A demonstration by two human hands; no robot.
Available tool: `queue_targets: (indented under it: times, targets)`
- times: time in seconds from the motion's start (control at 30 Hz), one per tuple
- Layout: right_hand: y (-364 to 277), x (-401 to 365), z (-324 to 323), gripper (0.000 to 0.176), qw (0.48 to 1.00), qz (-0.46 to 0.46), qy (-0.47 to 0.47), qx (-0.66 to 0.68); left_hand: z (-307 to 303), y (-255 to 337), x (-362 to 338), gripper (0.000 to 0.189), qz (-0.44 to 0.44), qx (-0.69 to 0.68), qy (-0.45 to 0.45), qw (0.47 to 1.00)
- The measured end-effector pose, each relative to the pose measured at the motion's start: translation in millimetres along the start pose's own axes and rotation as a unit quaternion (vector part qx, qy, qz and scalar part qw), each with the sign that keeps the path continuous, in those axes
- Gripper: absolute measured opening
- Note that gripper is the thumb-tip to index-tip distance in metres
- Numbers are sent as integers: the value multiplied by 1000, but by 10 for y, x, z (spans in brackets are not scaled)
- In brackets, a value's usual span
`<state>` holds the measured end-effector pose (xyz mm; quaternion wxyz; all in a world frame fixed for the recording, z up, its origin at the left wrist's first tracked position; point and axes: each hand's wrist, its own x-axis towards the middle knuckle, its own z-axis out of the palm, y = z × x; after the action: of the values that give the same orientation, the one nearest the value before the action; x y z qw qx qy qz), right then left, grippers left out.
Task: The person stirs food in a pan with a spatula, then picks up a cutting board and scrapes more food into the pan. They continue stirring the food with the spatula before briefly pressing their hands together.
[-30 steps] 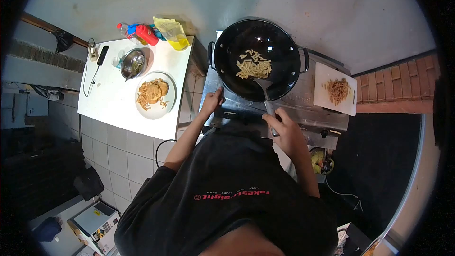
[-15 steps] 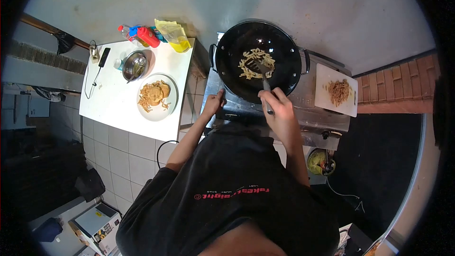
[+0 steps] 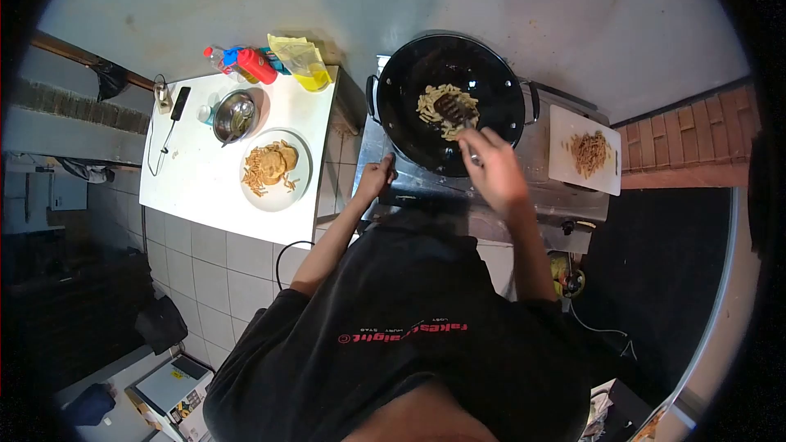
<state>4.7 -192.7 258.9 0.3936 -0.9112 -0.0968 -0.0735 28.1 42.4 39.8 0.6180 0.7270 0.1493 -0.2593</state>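
Observation:
My right hand [image 3: 493, 170] is closed around the handle of a slotted spatula [image 3: 449, 106], reaching over the near rim of a black wok [image 3: 434, 56]. The spatula's head rests among pale, cut strips of food [image 3: 434, 98] in the wok's middle. My left hand [image 3: 375, 178] lies with curled fingers at the front left part of the metal stove [image 3: 532, 182], below the wok's left handle. What these fingers grip, if anything, is hidden.
On the stove's right lies a white cutting board [image 3: 565, 165] with browned strips [image 3: 589, 153]. The white table [image 3: 196, 196] at left holds a plate [image 3: 266, 200] of food, a metal bowl [image 3: 221, 127], a red bottle [image 3: 258, 65] and a yellow bag [image 3: 307, 65]. A brick ledge [image 3: 684, 151] borders the right.
My right hand has moved slightly right with the spatula, whose head has turned among the strips. The strips have shifted a little. My left hand stays at the stove.

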Motion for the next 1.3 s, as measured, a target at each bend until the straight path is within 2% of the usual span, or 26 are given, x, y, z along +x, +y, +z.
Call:
queue_targets:
  times: [0.13, 0.27, 0.3, 0.33, 0.47, 0.57, 0.63, 0.67, 0.73, 0.77, 0.83, 0.87, 0.93, 1.03, 1.1, 1.2, 1.3]
  targets:
    - [-227, 29, -396, 17, 997, -7, -55, -48, 12, -63, 55, 66, 29, 0, 7, 1000]
    - [-378, -114, -515, 28, 989, 7, -123, -85, -1, -117, 77, 66, 1, -31, -21, 999]
    - [-410, -144, -520, 31, 986, 21, -141, -83, 29, -109, 54, 66, 31, -26, -9, 999]
    - [-406, -173, -495, 31, 986, 18, -140, -85, 41, -87, 60, 65, 61, -19, 2, 998]
    - [-325, -303, -258, 30, 986, 47, -136, -80, -4, -160, 70, 66, 37, -20, -29, 999]
    - [-312, -218, -126, 28, 987, 59, -114, -96, -16, -57, 13, 66, 50, 24, -27, 998]
    - [-144, -97, 7, 20, 994, 85, -48, -50, -41, -154, 84, 66, 68, 22, -40, 997]
    - [-110, -34, 42, 20, 993, 95, -48, -51, -62, -155, 94, 66, 67, 26, -61, 996]
    - [-48, 108, 59, 15, 993, 60, 75, -63, -85, -95, 76, 66, 54, 33, -89, 994]
    - [-73, 156, 27, 15, 993, 66, 72, -65, -90, -88, 75, 66, 48, 32, -94, 994]
    - [-170, 265, -85, 15, 982, 102, 141, -70, -87, -109, 83, 66, 70, 37, -88, 993]
    - [-154, 318, -142, 15, 982, 101, 141, -73, -75, -108, 81, 66, 74, 33, -84, 993]
    - [-66, 417, -306, 16, 971, 103, 170, -133, -69, -72, 48, 66, 73, 26, -77, 994]
    - [85, 597, -582, 17, 973, 66, 138, -172, -54, -65, 34, 65, 56, 10, -55, 997]
    - [171, 694, -712, 18, 977, 81, 119, -154, -24, -126, 58, 64, 74, 18, -45, 996]
    - [411, 905, -823, 20, 984, -26, 55, -169, 9, -87, 16, 63, 57, 3, -9, 998]
    - [537, 1019, -822, 19, 989, -42, 26, -136, 64, 13, -17, 63, 59, -30, 12, 998]
